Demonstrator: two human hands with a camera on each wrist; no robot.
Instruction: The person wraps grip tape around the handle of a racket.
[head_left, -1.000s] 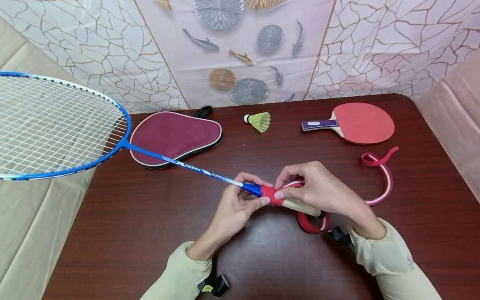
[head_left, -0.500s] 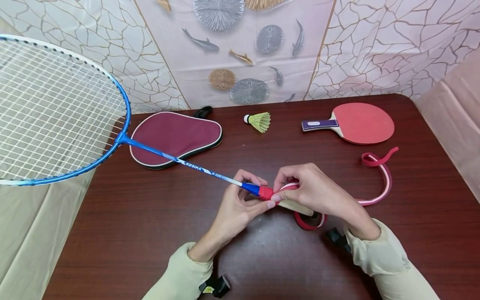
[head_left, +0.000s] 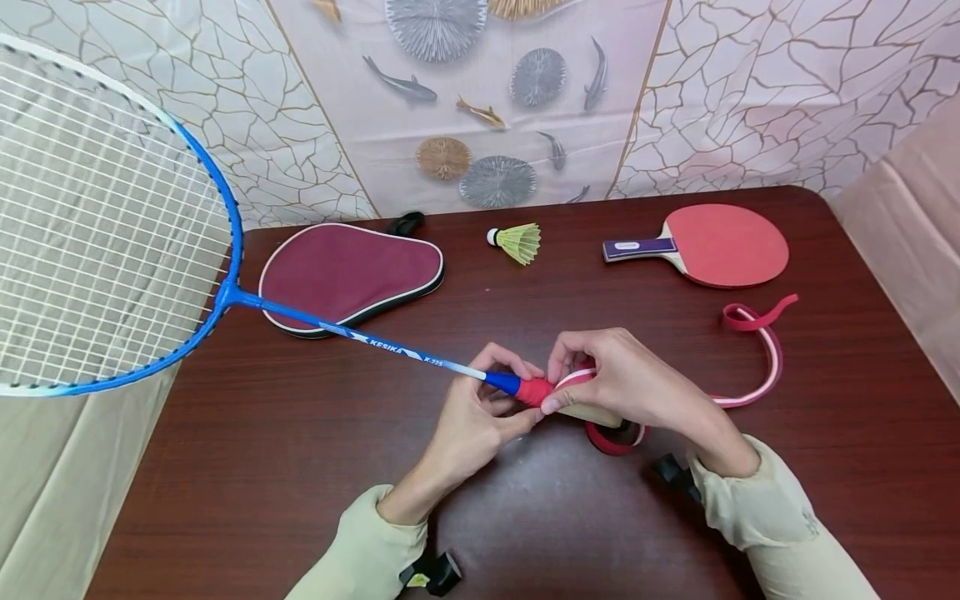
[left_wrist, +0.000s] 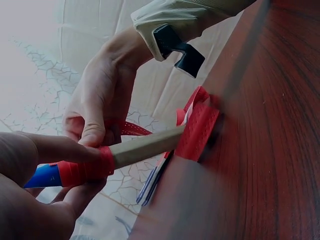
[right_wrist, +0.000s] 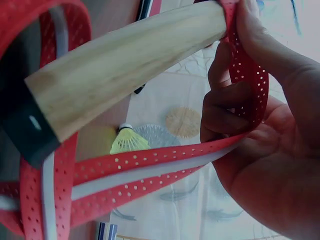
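Left hand fingers pinch the badminton racket at its handle top; the right hand grips soft, stretchy-looking red grip tape there, above the table. Best held taut, near the wrap.

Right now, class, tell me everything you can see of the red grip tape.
The red grip tape is a long, thin strip, perforated with small holes, with a white band along one face. Its start is wound tightly round the top of the bare wooden handle, next to the blue cone. The right hand pinches it there; the left hand holds the wrapped part. The loose rest loops under the handle and curls across the dark wooden table.
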